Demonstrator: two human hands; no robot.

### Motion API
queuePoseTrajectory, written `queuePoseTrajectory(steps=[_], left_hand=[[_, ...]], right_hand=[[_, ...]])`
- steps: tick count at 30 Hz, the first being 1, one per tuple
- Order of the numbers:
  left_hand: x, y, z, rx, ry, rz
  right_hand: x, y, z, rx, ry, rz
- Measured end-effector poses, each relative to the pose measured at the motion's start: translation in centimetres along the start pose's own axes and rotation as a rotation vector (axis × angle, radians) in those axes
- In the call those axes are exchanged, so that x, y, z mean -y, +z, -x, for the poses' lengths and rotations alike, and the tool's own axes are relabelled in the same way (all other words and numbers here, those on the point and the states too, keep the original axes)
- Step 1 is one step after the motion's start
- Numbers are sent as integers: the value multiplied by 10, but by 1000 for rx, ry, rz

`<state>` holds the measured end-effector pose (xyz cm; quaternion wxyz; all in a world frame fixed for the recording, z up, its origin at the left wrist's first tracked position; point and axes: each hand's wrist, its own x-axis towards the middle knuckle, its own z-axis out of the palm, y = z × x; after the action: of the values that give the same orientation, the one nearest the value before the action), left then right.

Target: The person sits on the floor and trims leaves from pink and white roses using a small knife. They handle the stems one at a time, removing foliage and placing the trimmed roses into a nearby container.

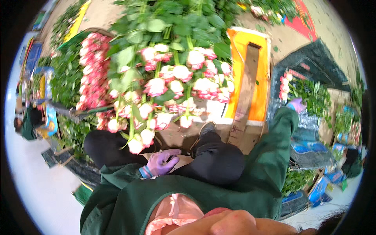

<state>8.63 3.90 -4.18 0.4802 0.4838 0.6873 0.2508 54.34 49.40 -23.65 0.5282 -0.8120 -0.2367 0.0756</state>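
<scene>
White-and-pink roses (176, 73) lie heads towards me across the bench, their leafy green stems (176, 17) pointing away. My left hand (163, 162), in a purple glove, rests near my lap below the nearest blooms, fingers loosely curved, with nothing seen in it. Out to the right, my right hand (296, 105), also gloved in purple, is at the leafy stems of a smaller row of roses (284, 86) on a dark sheet (276, 76); whether it grips any is unclear. A wooden measuring board (246, 88) with marks lies on an orange-and-white panel (264, 73) between the roses and that sheet.
Packed pink-and-white roses (94, 70) stand in a bundle at the left. More greenery (66, 79) lies beyond it. A red sheet (299, 23) is at the upper right. Another person (28, 123) is at the far left, and part of someone (352, 161) shows at the far right.
</scene>
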Motion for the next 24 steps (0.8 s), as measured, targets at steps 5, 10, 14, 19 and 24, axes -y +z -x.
queuePoseTrajectory(steps=[5, 10, 14, 19, 24], left_hand=[[19, -1, 13, -12, -197, 241], [30, -14, 49, -100, -17, 7], [32, -45, 73, -323, 39, 125], [44, -66, 70, -478, -19, 636], [49, -59, 77, -377, 138, 671]], right_hand=[[202, -78, 204, 1427, -282, -416], [328, -139, 387, 1839, -649, 87], [339, -145, 473, 1787, -1073, 710], [300, -159, 518, 1827, -615, 506], [320, -174, 477, 1810, -157, -248]])
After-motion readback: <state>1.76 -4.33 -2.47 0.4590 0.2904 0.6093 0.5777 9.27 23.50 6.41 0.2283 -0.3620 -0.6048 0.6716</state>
